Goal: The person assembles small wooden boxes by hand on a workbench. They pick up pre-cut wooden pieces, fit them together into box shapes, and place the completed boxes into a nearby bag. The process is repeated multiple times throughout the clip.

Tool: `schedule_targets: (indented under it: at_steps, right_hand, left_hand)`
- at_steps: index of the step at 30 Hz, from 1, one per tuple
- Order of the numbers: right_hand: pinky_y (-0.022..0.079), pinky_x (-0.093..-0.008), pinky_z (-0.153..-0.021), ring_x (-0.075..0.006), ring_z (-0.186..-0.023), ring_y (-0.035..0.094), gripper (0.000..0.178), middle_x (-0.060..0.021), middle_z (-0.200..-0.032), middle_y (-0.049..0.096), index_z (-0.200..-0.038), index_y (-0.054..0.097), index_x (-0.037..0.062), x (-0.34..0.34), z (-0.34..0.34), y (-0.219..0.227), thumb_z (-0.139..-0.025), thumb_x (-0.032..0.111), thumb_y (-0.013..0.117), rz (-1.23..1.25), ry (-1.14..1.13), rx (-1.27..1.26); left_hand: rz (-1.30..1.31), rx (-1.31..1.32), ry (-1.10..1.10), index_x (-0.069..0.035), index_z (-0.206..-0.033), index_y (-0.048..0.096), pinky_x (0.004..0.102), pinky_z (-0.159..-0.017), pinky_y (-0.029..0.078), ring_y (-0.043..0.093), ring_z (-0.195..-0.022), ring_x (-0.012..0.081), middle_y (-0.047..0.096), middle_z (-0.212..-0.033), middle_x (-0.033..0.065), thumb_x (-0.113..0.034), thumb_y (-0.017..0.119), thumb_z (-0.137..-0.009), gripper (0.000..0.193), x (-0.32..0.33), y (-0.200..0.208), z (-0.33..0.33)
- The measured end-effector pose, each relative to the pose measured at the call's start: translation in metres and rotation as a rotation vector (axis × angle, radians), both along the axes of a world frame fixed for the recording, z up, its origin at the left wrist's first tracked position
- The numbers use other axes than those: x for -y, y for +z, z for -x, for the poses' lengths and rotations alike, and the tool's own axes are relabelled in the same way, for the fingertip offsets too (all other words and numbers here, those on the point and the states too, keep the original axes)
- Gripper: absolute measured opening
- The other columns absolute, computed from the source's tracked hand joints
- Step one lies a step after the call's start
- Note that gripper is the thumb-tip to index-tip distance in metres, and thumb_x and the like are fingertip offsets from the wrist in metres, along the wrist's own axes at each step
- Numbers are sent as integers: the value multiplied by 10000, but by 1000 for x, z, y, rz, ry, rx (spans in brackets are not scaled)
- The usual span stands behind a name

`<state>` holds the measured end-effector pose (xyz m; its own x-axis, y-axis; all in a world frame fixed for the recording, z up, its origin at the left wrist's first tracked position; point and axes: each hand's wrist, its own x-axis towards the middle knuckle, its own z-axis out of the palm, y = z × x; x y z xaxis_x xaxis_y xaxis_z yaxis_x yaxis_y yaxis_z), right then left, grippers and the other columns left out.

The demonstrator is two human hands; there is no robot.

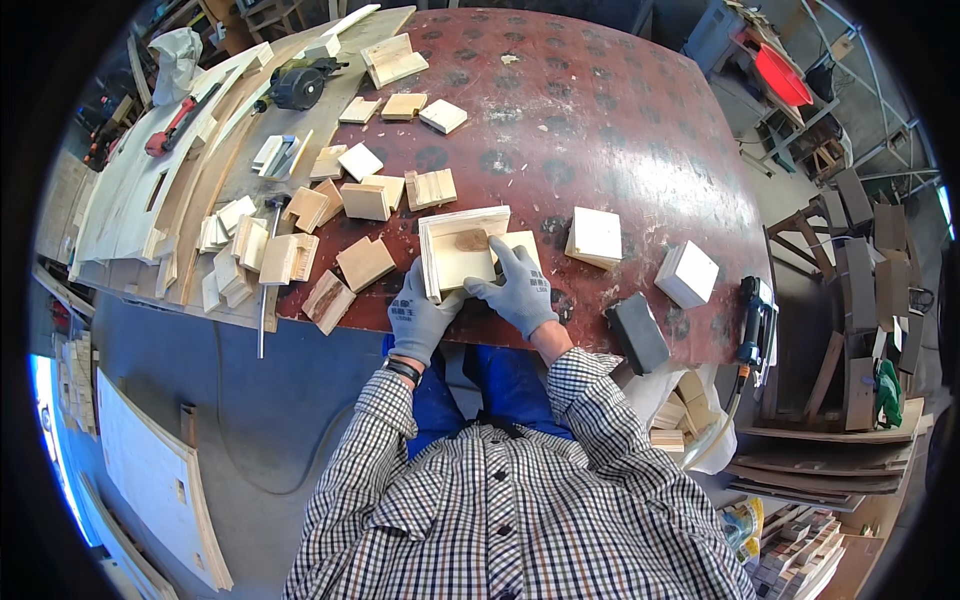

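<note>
Both my hands wear grey gloves and are at the near edge of a dark red table (600, 120). My left hand (424, 312) is closed on the lower left side of an open wooden box piece (462, 268) made of pale boards. My right hand (518, 290) grips the same piece from the right, its thumb low and its fingers on the inner face near a brown patch. Behind the right fingers shows a pale board (523, 244); whether it is attached cannot be seen. Left of the hands lie a two-tone wood block (366, 263) and a streaked block (328, 302).
Several loose wood blocks (367, 201) are spread to the left, beside a hammer-like metal rod (264, 300). Rightward stand pale blocks (687, 274), a black block (637, 333) and a nail gun (757, 320) with a hose. A white bag (712, 440) holds offcuts below the edge.
</note>
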<state>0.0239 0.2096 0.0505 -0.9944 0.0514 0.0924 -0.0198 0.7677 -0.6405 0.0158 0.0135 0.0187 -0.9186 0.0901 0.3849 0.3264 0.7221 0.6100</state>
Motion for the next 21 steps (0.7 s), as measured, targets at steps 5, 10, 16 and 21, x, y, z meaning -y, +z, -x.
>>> schedule_targets:
  at_steps: [5,10,16,21]
  right_hand:
    - [572,-426,-905,-297,-1031,718,762,-178,-1229,691,-1528,547,85,-1,6,1,-903,445,792,346,-19,107]
    - [579,-402,-882,-293,-980,730,635,-175,-1116,732,-1472,604,39,-3,4,4,-932,329,769,169,-4,33]
    - [538,-296,-729,-140,-816,625,486,-46,-1004,683,-1410,642,-30,-15,3,21,-979,180,722,949,-6,385]
    - [508,-328,-714,-181,-822,615,434,-28,-968,635,-1361,697,57,-14,-23,10,-933,102,755,575,18,-259]
  left_hand:
    - [-6,-13,9,-99,-1449,515,454,-825,622,735,-1040,368,685,-1292,164,-438,864,-819,796,4,-15,3]
    - [-42,-34,1,-108,-1456,512,465,-826,622,737,-1033,380,694,-1274,177,-426,866,-811,801,4,-14,2]
    - [-66,148,38,-100,-1455,552,448,-897,610,731,-1094,363,678,-1339,173,-416,899,-780,823,2,-1,-1]
    - [-53,55,31,-90,-1469,544,464,-873,615,737,-1059,374,687,-1313,183,-524,857,-816,844,4,-13,1]
